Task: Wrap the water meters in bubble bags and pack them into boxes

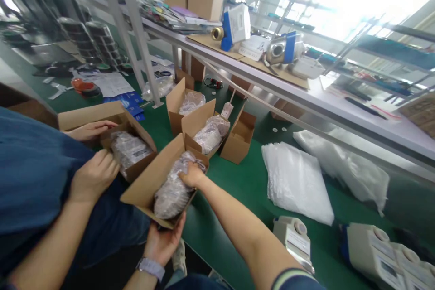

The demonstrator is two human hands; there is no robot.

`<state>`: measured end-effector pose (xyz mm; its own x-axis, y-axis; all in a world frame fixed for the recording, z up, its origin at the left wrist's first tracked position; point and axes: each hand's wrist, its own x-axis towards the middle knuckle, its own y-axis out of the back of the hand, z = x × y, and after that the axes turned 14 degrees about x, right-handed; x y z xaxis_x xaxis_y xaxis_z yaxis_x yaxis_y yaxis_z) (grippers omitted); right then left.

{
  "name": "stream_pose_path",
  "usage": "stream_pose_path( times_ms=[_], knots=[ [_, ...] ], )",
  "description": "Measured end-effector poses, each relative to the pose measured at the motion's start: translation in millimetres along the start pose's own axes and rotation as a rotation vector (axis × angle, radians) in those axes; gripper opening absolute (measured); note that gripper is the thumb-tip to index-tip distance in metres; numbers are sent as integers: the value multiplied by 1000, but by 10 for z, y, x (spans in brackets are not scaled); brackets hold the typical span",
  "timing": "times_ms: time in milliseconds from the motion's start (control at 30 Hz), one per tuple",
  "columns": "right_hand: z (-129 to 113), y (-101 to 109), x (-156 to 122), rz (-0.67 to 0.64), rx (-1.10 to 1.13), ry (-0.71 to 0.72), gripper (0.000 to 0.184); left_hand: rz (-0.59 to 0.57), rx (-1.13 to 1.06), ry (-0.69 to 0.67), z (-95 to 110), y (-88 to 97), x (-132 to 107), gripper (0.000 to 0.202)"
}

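An open cardboard box (141, 188) is tilted at the front edge of the green table, with a bubble-wrapped item (173, 186) lying in it. Under its near end, my left hand (163, 241), a watch on the wrist, grips the box from below. My right hand (193, 175) reaches into the box and grips the far end of the wrapped item; some fingertips are hidden in the wrap. What is inside the wrap cannot be made out. Just behind stands another open box with a bubble-wrapped item (212, 133).
At left, a co-worker's hands (97, 170) are at another box holding a wrapped item (131, 149). An open box (239, 138) stands behind. Bubble bags (295, 181) and grey-white meters (294, 240) lie right. A shelf (272, 77) with metal posts crosses above the table.
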<state>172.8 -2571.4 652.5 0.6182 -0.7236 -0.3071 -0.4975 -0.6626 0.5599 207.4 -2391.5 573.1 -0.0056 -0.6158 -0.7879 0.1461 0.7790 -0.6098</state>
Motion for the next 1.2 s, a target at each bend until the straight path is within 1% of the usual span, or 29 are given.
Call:
stream_pose_path(
  times_ms=[33,67,100,133,167,200,233,267,300,333,367,400,433,500,533,567,600,633,667,700,767,800,867,900,967,1033,1100,1167,1200],
  knots=[
    [-79,24,-103,-6,12,79,63,46,-4,-59,151,-16,19,52],
    [-101,82,-264,-22,22,177,66,88,0,-121,271,-35,41,52],
    [-53,167,-482,-31,27,300,66,123,13,-192,347,-57,66,51],
    [69,270,-749,-1,2,483,67,156,41,-266,368,-85,89,49],
    [264,377,-1054,83,-47,593,69,184,93,-328,329,-120,109,46],
    [519,479,-1381,241,-102,599,70,199,175,-364,230,-168,126,42],
    [819,567,-1708,442,-155,510,70,191,289,-373,77,-235,141,38],
    [1141,636,-2017,647,-209,334,73,153,431,-364,-121,-329,158,33],
    [1460,684,-2290,826,-250,110,80,89,593,-353,-353,-458,183,30],
    [1754,711,-2517,978,-272,-110,91,-5,769,-350,-607,-628,222,30],
    [2005,721,-2693,1036,-259,-270,99,-121,945,-384,-875,-839,281,33],
    [2203,721,-2821,1041,-251,-355,104,-245,1126,-434,-1150,-1086,362,34],
    [2346,717,-2910,1021,-247,-403,105,-395,1293,-494,-1427,-1360,467,34],
    [2501,728,-3029,932,-276,-372,96,-700,1572,-673,-1981,-1933,736,31],
    [2541,751,-3085,881,-305,-325,91,-817,1754,-757,-2250,-2201,889,30],
    [2574,784,-3153,821,-339,-262,86,-892,1975,-869,-2507,-2439,1044,30],
    [2613,824,-3237,748,-369,-178,82,-969,2184,-985,-2744,-2637,1196,32],
    [2664,866,-3334,666,-392,-84,80,-1020,2274,-1018,-2954,-2789,1339,30],
    [2730,903,-3439,605,-400,-4,80,-1048,2359,-1058,-3131,-2897,1469,28],
    [2809,930,-3544,579,-389,41,81,-1060,2410,-1080,-3270,-2964,1585,29],
    [2985,943,-3717,599,-315,45,88,-1030,2490,-1128,-3445,-3007,1766,43],
    [3070,927,-3777,621,-267,21,92,-998,2533,-1160,-3489,-3003,1832,45],
    [3207,868,-3840,636,-201,1,94,-927,2604,-1209,-3518,-2982,1921,31],
    [3255,838,-3849,622,-187,21,93,-895,2632,-1224,-3515,-2975,1948,22],
    [3310,815,-3841,598,-172,84,92,-843,2673,-1239,-3499,-2978,1976,19],
    [3327,867,-3815,559,-148,126,92,-775,2690,-1251,-3471,-3002,1974,20],
    [3322,986,-3785,505,-121,110,92,-641,2675,-1275,-3406,-3042,1942,23],
    [3302,1131,-3756,450,-81,65,93,-438,2622,-1319,-3261,-3085,1879,28],
    [3291,1199,-3742,426,-52,52,92,-327,2586,-1343,-3149,-3097,1834,31]
  ],
)
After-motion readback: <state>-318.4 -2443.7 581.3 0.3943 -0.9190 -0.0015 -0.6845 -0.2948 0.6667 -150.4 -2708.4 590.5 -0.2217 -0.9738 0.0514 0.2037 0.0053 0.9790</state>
